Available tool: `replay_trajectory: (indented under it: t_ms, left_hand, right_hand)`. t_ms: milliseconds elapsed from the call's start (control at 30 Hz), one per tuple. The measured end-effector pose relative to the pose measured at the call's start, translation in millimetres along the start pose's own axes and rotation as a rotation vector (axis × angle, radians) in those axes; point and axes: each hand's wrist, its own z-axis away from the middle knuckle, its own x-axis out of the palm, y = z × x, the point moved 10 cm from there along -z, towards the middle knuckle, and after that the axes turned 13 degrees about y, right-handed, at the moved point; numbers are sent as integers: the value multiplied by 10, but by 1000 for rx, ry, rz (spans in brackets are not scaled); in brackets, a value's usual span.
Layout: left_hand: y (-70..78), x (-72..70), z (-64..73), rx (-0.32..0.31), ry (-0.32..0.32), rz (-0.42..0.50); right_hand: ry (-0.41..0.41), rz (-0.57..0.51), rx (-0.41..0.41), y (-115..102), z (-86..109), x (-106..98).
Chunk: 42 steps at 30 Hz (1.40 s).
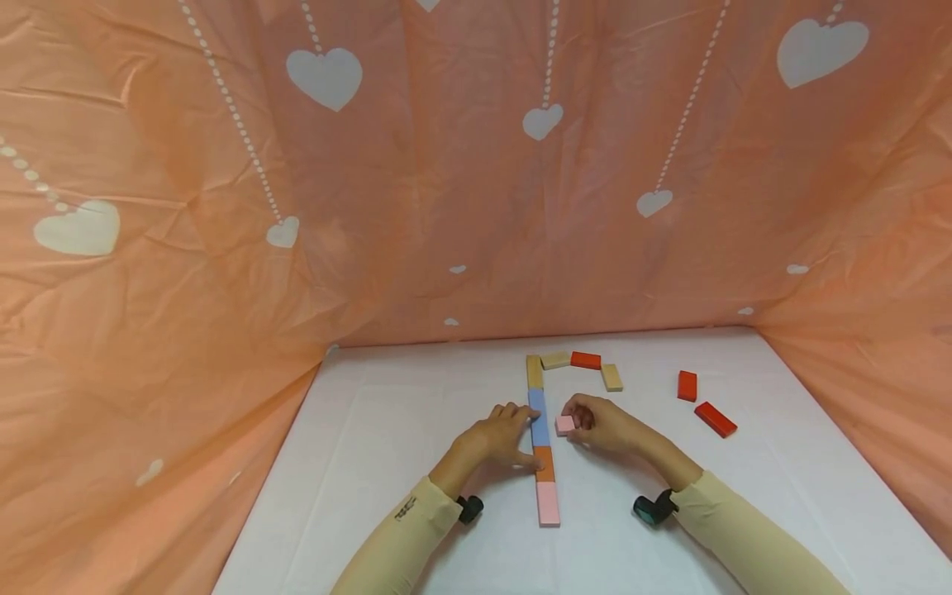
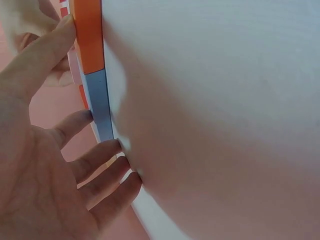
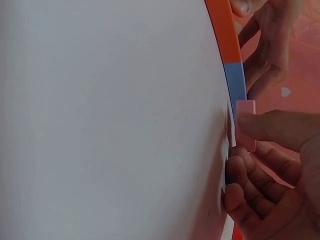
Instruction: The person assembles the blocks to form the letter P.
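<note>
- Left hand [image 1: 500, 435]: fingers spread, not gripping. Thumb on the orange block [image 1: 545, 464], index fingertip at the blue stretch [image 1: 540, 430]. My read: steadying the row.
- Row runs end to end away from the person: near pink block [image 1: 548, 506], orange, blue, then far wooden block [image 1: 535, 372].
- Held pink block [image 1: 564, 426]: just right of the blue stretch, narrow gap in the head view. Can't tell if it touches the table [image 1: 402, 413].
- Far run off the wooden end: pale block [image 1: 555, 360], red block [image 1: 586, 361], second pale block [image 1: 612, 378] angled back toward the person.
- Right hand [image 1: 606, 426]: thumb and finger pinch the held pink block, other fingers loosely curled. Step in hand looks like positioning it by the row. Next move likely calls for squaring it up, setting it flat, releasing without nudging the blue.
- Loose red blocks, upper [image 1: 687, 386] and lower [image 1: 716, 420]: well apart from the row, untouched.
</note>
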Motion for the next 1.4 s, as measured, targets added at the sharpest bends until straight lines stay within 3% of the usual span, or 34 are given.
replay_trajectory:
  t_ms: [600, 1400]
  left_hand:
    - [7, -9, -20, 11, 0, -18]
    - [8, 21, -30, 22, -7, -42]
  right_hand:
    - [37, 18, 16, 12, -280, 23]
    - [52, -19, 23, 20, -343, 73]
